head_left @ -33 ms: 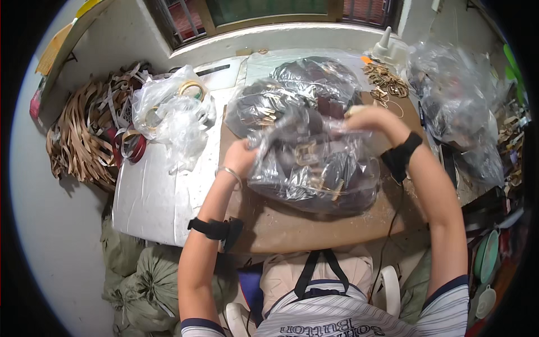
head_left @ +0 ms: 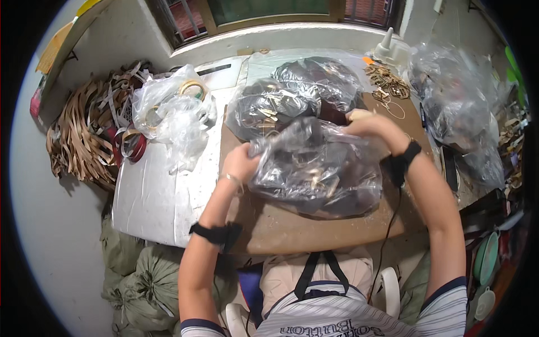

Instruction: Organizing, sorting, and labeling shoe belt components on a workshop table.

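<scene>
A clear plastic bag (head_left: 331, 188) filled with dark items with gold-coloured metal parts lies on the brown board (head_left: 269, 236) in front of me. My left hand (head_left: 240, 163) is closed on the bag's gathered left edge. At the upper right edge, my right hand (head_left: 368, 124) has its fingers curled round the plastic, and its fingertips are partly hidden. Just beyond stand two more filled bags, one dark bag with gold pieces (head_left: 266, 106) at the left and another dark bag (head_left: 323, 73) at the back.
Brown strips (head_left: 90, 129) hang in a heap at the left, beside crumpled clear plastic (head_left: 179, 121) with tape rolls. Metal rings and loops (head_left: 387, 81) lie at the back right, near a white nozzle bottle (head_left: 387, 48). A large plastic bag (head_left: 457, 106) stands far right.
The held bag's plastic and contents have shifted and crumpled differently between my hands. My left hand has moved slightly downward, and my right hand is a little lower.
</scene>
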Demonstrator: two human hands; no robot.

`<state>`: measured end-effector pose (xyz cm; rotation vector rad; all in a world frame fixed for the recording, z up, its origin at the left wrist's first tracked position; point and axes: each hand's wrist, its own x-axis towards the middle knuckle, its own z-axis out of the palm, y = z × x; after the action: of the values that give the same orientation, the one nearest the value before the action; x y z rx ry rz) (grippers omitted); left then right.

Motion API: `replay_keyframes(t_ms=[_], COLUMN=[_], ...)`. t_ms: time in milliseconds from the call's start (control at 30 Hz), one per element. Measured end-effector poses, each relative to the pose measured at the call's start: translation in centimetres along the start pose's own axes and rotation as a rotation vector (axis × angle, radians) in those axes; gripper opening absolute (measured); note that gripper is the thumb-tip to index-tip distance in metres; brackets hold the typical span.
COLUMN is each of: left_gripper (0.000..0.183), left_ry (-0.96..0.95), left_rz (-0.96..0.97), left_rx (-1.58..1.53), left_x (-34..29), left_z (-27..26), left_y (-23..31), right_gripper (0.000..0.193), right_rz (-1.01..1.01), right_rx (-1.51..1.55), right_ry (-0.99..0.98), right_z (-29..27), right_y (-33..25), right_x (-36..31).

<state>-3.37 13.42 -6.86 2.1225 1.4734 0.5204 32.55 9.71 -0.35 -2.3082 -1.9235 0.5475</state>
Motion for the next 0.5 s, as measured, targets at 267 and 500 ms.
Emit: replay_keyframes(t_ms=[267, 500], left_gripper=[0.082, 0.091], left_ry=[-0.063, -0.319], left_rz=[0.504, 0.385], left_rx=[0.119, 0.454], left_x=[-6.7, -3.5], left_z=[-1.8, 1.6], left_y=[6.3, 5.6], right_gripper=[0.084, 0.092], right_rz=[-0.440, -0.372], right_rx=[-0.150, -0.136], right_ry=[0.380, 0.249], right_z=[0.6, 4.6], right_y=[-2.4, -5.1], right_x=[-2.7, 3.3])
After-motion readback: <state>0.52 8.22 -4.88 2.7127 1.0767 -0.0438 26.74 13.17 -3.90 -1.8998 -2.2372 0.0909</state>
